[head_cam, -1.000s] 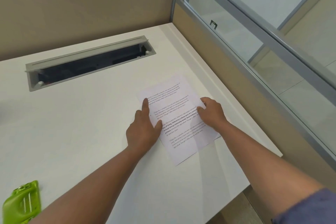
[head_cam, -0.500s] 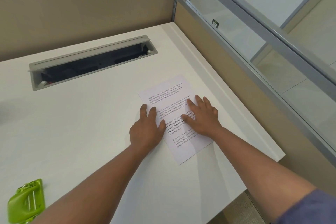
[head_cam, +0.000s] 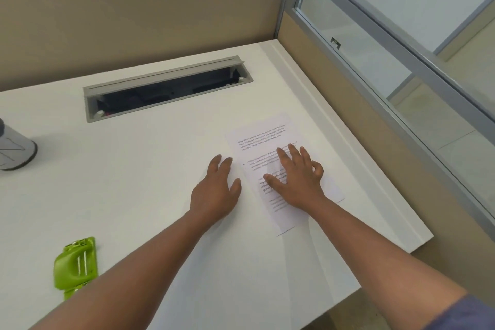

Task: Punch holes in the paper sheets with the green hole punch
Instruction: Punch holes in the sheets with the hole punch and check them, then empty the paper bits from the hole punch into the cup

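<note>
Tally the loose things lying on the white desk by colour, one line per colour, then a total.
Green: 1, the green plastic hole punch near the front left.
White: 1, the stack of white printed paper sheets under the right hand; how many sheets cannot be told.
Grey: 1, the grey cylindrical container at the left edge.
Total: 3

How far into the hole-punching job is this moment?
Early, by the look of it. The paper sheets lie flat on the desk with no holes visible. In hand: the right hand rests flat on the sheets, and the left hand lies open on the desk beside them. Left: the green hole punch sits untouched near the left forearm, so all punching remains.
</note>
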Motion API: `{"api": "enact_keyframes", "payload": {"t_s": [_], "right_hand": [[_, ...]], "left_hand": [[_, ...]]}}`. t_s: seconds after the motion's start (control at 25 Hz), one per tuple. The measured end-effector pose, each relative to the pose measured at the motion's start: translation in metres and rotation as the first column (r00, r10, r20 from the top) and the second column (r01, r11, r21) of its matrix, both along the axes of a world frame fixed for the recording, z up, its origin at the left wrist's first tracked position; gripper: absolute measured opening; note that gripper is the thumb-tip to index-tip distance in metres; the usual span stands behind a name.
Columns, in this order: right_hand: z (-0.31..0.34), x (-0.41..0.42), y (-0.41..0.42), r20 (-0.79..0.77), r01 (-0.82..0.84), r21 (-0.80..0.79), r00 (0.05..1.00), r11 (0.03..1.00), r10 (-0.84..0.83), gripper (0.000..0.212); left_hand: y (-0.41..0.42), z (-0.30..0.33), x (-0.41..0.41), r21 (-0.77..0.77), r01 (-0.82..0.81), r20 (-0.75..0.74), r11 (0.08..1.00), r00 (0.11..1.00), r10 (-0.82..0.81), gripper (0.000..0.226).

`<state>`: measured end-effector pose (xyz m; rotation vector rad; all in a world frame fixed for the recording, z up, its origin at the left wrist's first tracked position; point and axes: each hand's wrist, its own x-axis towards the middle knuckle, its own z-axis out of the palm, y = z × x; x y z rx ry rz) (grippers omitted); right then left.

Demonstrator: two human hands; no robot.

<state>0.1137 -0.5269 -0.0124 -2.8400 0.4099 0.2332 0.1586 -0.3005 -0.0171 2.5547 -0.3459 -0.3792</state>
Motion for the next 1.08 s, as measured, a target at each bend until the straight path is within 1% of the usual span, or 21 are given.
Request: {"api": "enact_keyframes", "payload": {"t_s": [0.08, 0.2, 0.28, 0.52, 0.64, 0.68, 0.72, 0.84, 0.92, 0.96, 1.08], "right_hand": [[0.004, -0.001, 0.029, 0.013, -0.063, 0.011, 0.998, 0.998, 0.062, 0.084], [0.007, -0.005, 0.085, 0.029, -0.172, 0.041, 0.985, 0.984, 0.171, 0.084], [0.008, -0.007, 0.124, 0.039, -0.252, 0.070, 0.968, 0.965, 0.250, 0.083], [0.009, -0.014, 0.238, 0.003, -0.489, 0.159, 0.869, 0.858, 0.495, 0.080], [0.009, -0.017, 0.283, -0.019, -0.556, 0.203, 0.821, 0.806, 0.571, 0.084], [0.009, -0.018, 0.296, -0.025, -0.573, 0.214, 0.806, 0.791, 0.591, 0.087], [0.008, -0.019, 0.308, -0.030, -0.590, 0.224, 0.792, 0.776, 0.610, 0.090], [0.005, -0.020, 0.334, -0.035, -0.612, 0.247, 0.770, 0.752, 0.638, 0.100], [0.003, -0.020, 0.344, -0.044, -0.611, 0.237, 0.769, 0.755, 0.637, 0.105], [0.002, -0.020, 0.347, -0.050, -0.608, 0.228, 0.773, 0.761, 0.633, 0.107], [-0.001, -0.020, 0.351, -0.056, -0.594, 0.200, 0.787, 0.779, 0.614, 0.108]], "left_hand": [[0.025, 0.007, -0.009, 0.014, -0.007, 0.044, 1.000, 0.999, 0.006, 0.058], [0.075, 0.018, -0.025, 0.056, -0.021, 0.184, 0.998, 0.983, 0.011, 0.048], [0.110, 0.025, -0.036, 0.072, -0.050, 0.238, 0.996, 0.971, 0.031, 0.041], [0.216, 0.035, -0.068, -0.018, -0.210, 0.309, 0.978, 0.929, 0.205, 0.027], [0.258, 0.033, -0.080, -0.090, -0.273, 0.314, 0.958, 0.905, 0.287, 0.026], [0.268, 0.032, -0.084, -0.135, -0.315, 0.282, 0.939, 0.897, 0.341, 0.027], [0.278, 0.031, -0.087, -0.189, -0.375, 0.218, 0.908, 0.885, 0.411, 0.029], [0.298, 0.031, -0.092, -0.305, -0.577, -0.100, 0.758, 0.811, 0.577, 0.038], [0.305, 0.031, -0.092, -0.341, -0.680, -0.326, 0.649, 0.733, 0.597, 0.041], [0.307, 0.031, -0.092, -0.354, -0.705, -0.394, 0.615, 0.709, 0.586, 0.042], [0.309, 0.030, -0.087, -0.363, -0.726, -0.474, 0.584, 0.683, 0.556, 0.043]]}}
